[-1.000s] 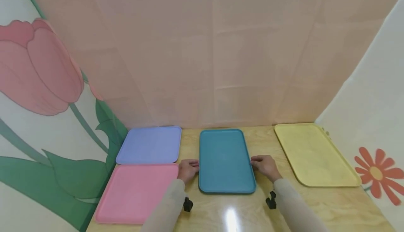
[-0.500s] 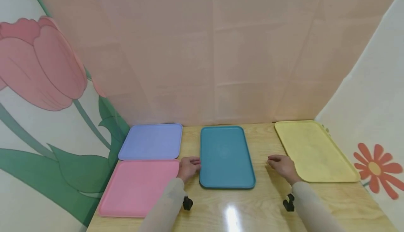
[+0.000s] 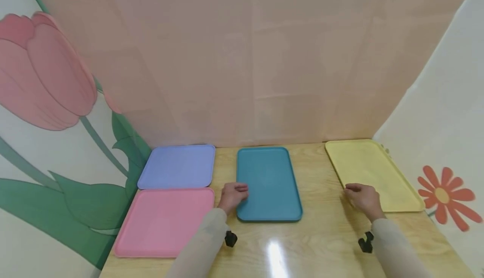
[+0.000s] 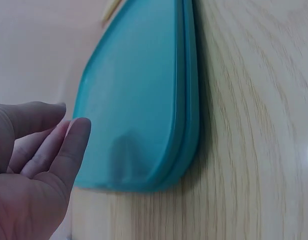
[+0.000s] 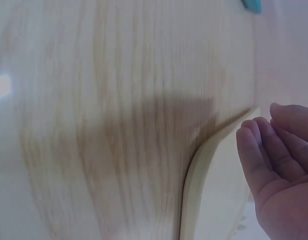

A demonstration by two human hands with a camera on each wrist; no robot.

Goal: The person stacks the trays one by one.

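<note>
A teal tray (image 3: 270, 185) lies lengthwise in the middle of the table; in the left wrist view a second teal rim (image 4: 193, 100) shows directly beneath it. Over its left edge hovers my left hand (image 3: 232, 196), holding nothing, with loosely bent fingers and a gap between thumb and fingertips in the left wrist view. My right hand (image 3: 364, 200) is at the left edge of the yellow tray (image 3: 368, 164) and overlaps its front part in the head view. Its fingers (image 5: 251, 155) are slightly bent above the tray, thumb apart from them, with nothing held.
To the left, a pink tray (image 3: 166, 223) lies in front of a periwinkle tray (image 3: 177, 166). All lie on a wooden table (image 3: 317, 236). A pinkish cloth (image 3: 249, 59) hangs behind the table, with flower-printed walls at both sides.
My right hand has left the teal tray's right edge and moved right to the yellow tray. My left hand has shifted slightly right, from beside the teal tray's edge to over it.
</note>
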